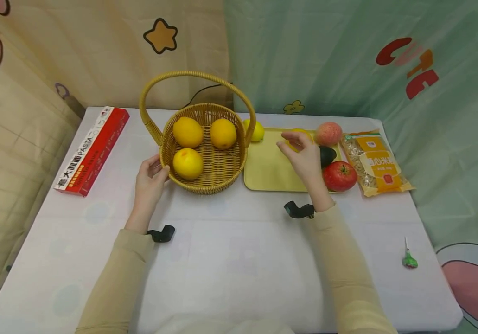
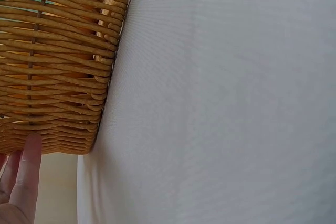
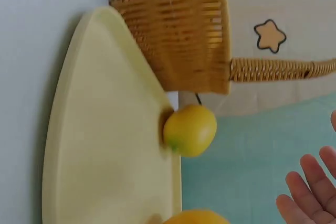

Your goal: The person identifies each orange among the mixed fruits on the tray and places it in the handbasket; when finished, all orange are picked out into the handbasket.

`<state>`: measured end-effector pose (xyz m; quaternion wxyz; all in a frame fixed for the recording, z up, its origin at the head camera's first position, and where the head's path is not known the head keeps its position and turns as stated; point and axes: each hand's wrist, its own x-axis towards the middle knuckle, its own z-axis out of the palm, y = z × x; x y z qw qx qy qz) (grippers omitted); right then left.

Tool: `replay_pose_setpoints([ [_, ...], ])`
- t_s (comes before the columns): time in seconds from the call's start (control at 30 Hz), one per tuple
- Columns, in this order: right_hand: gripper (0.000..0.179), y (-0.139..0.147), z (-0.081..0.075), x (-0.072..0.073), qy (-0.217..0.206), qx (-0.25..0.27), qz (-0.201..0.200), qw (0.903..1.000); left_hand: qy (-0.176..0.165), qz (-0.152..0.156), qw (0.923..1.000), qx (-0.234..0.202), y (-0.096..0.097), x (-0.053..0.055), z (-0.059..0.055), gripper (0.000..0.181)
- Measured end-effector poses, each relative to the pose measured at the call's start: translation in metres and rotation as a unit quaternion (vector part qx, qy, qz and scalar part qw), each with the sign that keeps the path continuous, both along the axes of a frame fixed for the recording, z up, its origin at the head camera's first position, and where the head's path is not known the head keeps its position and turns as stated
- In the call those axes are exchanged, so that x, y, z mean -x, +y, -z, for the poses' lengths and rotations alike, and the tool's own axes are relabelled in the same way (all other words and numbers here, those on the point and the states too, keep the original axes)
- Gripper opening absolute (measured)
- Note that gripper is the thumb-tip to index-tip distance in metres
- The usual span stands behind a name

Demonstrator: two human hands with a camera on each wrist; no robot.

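Note:
My left hand (image 1: 149, 185) touches the left outer wall of a woven basket (image 1: 226, 178) with a tall arched handle. In the left wrist view, straight fingers (image 2: 27, 177) lie against the weave. Inside the basket are two oranges (image 1: 188, 132) and a yellow round fruit (image 1: 188, 163). Over a pale yellow tray (image 1: 272, 178), my right hand (image 1: 305, 160) hovers with parted fingers and nothing in them. It partly hides an orange-yellow fruit (image 1: 305, 133). A lemon (image 3: 190, 130) lies at the tray's back left, beside the basket.
On the tray's right side are a peach (image 1: 328, 134), a dark green fruit (image 1: 328, 157) and a red apple (image 1: 340, 176). A bag of grain (image 1: 378, 162) lies to their right. A red pasta box (image 1: 92, 150) is far left; a green-wrapped lollipop (image 1: 409, 260) lies front right.

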<state>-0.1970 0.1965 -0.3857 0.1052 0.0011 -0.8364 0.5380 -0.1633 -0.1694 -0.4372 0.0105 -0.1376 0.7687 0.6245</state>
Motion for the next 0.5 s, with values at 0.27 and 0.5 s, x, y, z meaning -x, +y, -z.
replay_pose_setpoints([
  [0.27,0.051,0.034,0.006,0.022,-0.055,-0.092,0.062,0.9924,-0.003,-0.003,1.0000,-0.005,-0.001,0.000,0.000,0.054],
  [0.5,0.068,0.041,0.009,0.043,-0.117,-0.152,0.056,0.9799,0.002,-0.002,1.0000,0.008,-0.001,0.001,0.001,0.054],
])
